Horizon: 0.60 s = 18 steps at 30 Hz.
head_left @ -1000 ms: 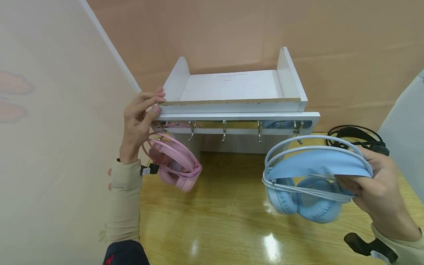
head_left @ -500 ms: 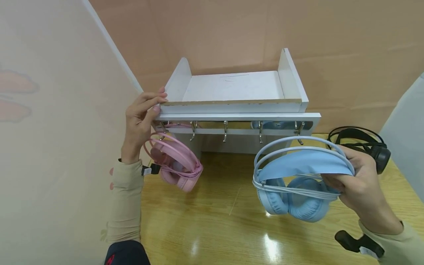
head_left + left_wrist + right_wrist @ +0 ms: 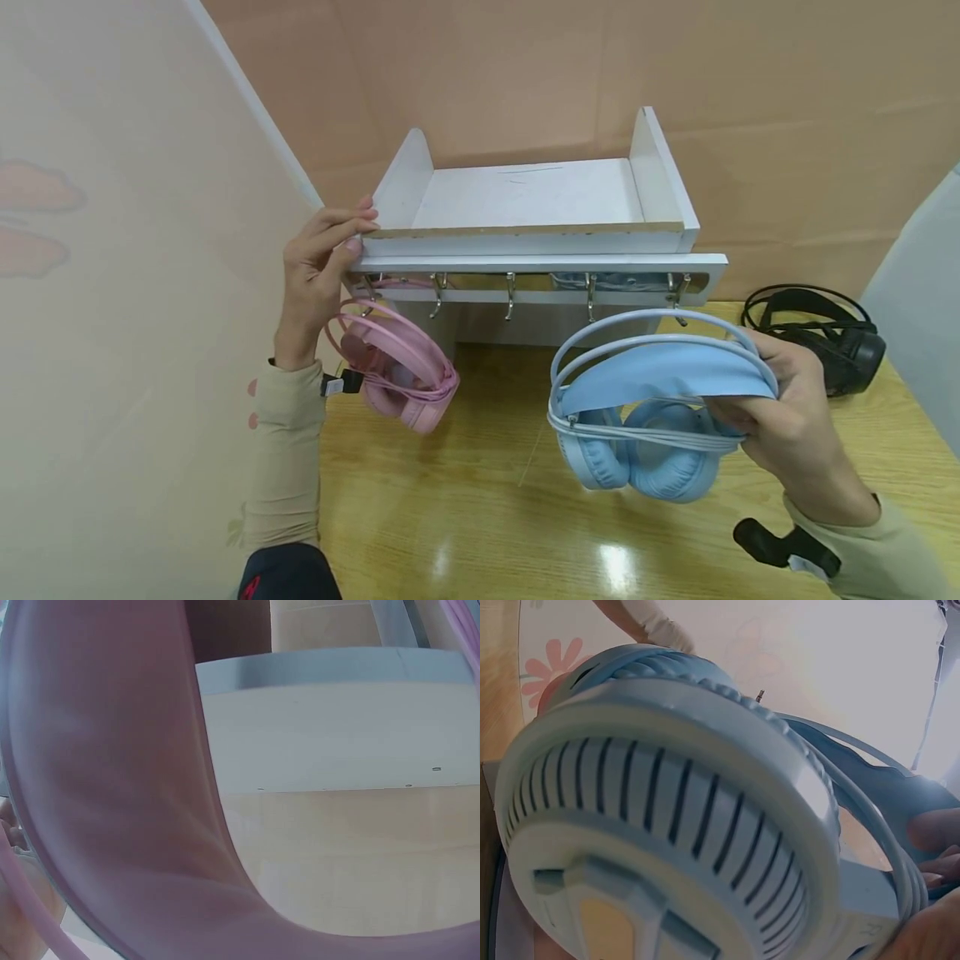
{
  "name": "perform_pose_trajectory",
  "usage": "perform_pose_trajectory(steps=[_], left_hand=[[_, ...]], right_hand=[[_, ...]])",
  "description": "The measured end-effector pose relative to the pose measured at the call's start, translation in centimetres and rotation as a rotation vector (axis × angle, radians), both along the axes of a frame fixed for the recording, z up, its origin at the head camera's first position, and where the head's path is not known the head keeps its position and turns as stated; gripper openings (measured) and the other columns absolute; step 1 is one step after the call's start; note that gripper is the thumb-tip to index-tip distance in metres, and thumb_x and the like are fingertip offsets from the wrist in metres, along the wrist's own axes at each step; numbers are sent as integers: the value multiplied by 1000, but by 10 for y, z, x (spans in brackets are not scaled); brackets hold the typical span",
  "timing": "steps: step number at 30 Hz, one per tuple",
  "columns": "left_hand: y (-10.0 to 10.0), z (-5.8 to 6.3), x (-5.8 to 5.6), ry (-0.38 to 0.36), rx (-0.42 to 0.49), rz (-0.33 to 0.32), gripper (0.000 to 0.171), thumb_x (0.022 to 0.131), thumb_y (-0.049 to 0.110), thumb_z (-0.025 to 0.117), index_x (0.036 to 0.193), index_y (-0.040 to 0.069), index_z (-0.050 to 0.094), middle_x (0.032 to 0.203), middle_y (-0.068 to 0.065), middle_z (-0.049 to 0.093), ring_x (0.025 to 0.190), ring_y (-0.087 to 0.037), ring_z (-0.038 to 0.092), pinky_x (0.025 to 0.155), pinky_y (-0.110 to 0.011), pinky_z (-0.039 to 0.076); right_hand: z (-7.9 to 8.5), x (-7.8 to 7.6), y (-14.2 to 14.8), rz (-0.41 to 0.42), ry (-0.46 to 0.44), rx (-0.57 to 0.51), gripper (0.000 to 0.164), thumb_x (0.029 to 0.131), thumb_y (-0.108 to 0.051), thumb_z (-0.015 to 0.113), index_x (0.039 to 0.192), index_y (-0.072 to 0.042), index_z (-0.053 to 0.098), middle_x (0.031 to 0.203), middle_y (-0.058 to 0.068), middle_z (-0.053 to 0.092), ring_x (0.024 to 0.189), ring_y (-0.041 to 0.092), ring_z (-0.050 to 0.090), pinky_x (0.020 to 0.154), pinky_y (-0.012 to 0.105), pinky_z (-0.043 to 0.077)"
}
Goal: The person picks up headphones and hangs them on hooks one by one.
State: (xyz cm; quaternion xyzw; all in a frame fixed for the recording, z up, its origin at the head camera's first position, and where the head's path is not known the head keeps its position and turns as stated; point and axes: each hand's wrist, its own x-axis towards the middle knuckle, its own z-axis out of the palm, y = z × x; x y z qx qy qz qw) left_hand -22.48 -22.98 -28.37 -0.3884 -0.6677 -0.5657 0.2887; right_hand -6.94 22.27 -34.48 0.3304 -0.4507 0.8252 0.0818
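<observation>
My right hand (image 3: 795,417) grips one side of light-blue headphones (image 3: 667,368), their cable wrapped round them. They hang in the air in front of the right part of a white shelf (image 3: 525,242), headband up and ear cups down. A large ribbed ear cup (image 3: 667,802) fills the right wrist view. My left hand (image 3: 311,271) holds the shelf's left front corner, thumb at the front and fingers over the top. Pink headphones (image 3: 401,354) hang from the leftmost hook below it. Their headband (image 3: 105,772) covers much of the left wrist view.
Several metal hooks (image 3: 510,296) line the rail under the shelf. Black headphones (image 3: 851,354) lie on the wooden surface (image 3: 480,508) at the right. A pale panel (image 3: 135,350) stands close on the left, and a brown wall (image 3: 517,75) rises behind.
My right hand has moved left with the blue headphones, nearer the middle of the shelf. More of the black headphones shows now. My left hand and the pink headphones stay put.
</observation>
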Motion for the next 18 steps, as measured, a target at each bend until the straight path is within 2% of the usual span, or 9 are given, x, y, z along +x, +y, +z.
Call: perform_pose_trajectory(steps=[18], left_hand=[[1, -1, 1, 3, 16, -21, 26, 97, -8, 56, 113, -19, 72, 121, -7, 75, 135, -30, 67, 124, -46, 48]], right_hand=[[-1, -1, -20, -7, 40, -12, 43, 85, 37, 25, 92, 13, 60, 64, 7, 32, 43, 15, 27, 33, 25, 16]])
